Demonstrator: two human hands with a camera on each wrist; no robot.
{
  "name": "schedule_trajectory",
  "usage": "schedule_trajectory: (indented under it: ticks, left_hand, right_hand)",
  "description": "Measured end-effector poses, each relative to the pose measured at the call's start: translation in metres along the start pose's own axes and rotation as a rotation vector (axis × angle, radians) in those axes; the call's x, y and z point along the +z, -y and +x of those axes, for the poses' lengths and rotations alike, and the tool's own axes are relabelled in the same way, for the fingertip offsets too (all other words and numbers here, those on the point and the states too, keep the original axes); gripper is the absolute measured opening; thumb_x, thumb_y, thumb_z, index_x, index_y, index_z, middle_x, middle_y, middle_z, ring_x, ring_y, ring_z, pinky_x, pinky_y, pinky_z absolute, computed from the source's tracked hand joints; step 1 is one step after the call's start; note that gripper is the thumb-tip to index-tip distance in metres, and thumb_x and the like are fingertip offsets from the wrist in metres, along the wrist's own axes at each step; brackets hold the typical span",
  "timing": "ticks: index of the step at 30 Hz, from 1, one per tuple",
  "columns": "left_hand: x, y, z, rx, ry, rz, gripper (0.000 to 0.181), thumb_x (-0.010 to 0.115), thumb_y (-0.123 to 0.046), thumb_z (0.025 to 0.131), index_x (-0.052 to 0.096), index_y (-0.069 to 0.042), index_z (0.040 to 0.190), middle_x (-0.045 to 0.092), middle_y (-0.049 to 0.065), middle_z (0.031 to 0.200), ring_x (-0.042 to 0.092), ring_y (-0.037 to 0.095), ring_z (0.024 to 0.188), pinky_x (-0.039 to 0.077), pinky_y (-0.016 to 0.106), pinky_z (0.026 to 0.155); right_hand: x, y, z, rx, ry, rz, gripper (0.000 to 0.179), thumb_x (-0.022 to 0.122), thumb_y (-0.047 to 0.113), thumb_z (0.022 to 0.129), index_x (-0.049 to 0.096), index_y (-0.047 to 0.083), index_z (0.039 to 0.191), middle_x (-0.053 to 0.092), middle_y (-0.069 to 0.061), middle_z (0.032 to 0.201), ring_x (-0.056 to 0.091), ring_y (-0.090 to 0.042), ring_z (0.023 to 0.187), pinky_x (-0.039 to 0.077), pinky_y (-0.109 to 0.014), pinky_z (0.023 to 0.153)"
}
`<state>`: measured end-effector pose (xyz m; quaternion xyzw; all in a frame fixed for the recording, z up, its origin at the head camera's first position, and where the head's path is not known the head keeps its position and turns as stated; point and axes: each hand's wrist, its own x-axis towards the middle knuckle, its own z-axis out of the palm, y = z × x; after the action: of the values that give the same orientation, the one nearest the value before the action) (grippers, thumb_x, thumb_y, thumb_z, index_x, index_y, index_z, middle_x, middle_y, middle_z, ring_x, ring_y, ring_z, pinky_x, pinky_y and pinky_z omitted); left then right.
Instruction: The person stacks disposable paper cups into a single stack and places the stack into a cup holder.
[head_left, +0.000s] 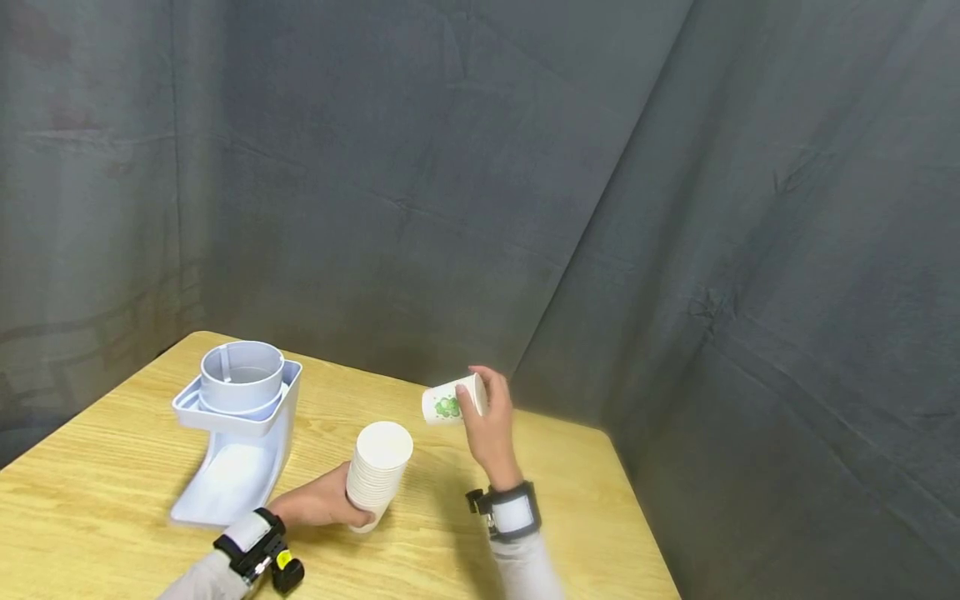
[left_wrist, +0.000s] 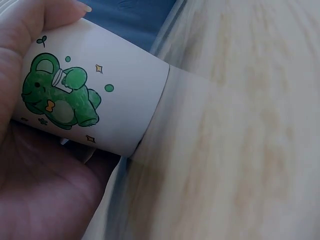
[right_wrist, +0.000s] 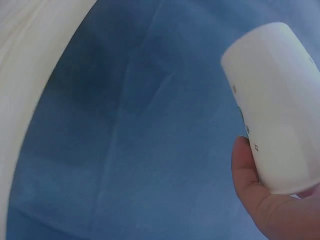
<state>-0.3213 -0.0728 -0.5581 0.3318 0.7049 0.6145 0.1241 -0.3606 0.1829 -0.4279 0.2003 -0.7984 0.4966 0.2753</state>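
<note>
A stack of white paper cups [head_left: 381, 471] is gripped low down by my left hand [head_left: 322, 497], tilted a little over the table. In the left wrist view the lowest paper cup [left_wrist: 95, 90] shows a green bear print, with thumb and fingers curled round it. Higher and to the right, my right hand [head_left: 492, 425] holds a single paper cup [head_left: 450, 400] with a green print, lying on its side in the air. Thumb and fingers pinch this cup [right_wrist: 280, 110] near one end in the right wrist view. The two hands are apart.
On the left of the wooden table [head_left: 585, 500] stands a pale plastic cup dispenser [head_left: 236, 483] with a round open holder [head_left: 242, 375] on top and a curved base. Grey cloth [head_left: 390, 167] hangs behind the table and along its right side.
</note>
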Motion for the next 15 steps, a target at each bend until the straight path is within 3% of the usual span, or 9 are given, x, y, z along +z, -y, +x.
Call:
schedule_trajectory:
  ticks: [5,8,15]
  left_hand:
    - [0.001,0.0,0.001,-0.006,0.006,-0.005,0.074,0.078,-0.007,0.078,0.042,0.003,0.141,0.057,0.018,0.131,0.056,0.018,0.116,0.041,0.023,0.099]
    - [0.0,-0.001,0.001,-0.008,0.018,0.003,0.072,0.078,-0.008,0.078,0.042,0.002,0.14,0.058,0.016,0.129,0.056,0.021,0.115,0.042,0.027,0.099]
    - [0.001,0.0,0.004,0.013,0.018,0.025,0.066,0.077,-0.008,0.078,0.047,0.001,0.136,0.062,0.011,0.12,0.059,0.017,0.108,0.045,0.026,0.096]
  right_hand:
    - [0.011,0.026,-0.013,-0.169,-0.023,0.012,0.038,0.069,0.022,0.093,0.063,0.014,0.13,0.055,-0.01,0.125,0.052,-0.026,0.115,0.045,-0.046,0.096]
    - [0.019,0.037,-0.02,-0.225,-0.003,0.014,0.039,0.069,0.021,0.092,0.063,0.016,0.13,0.054,-0.009,0.122,0.052,-0.024,0.112,0.047,-0.04,0.09]
    - [0.037,0.042,-0.031,-0.279,0.208,0.039,0.045,0.074,0.019,0.092,0.062,0.018,0.135,0.054,-0.008,0.124,0.055,-0.021,0.111,0.055,-0.033,0.087]
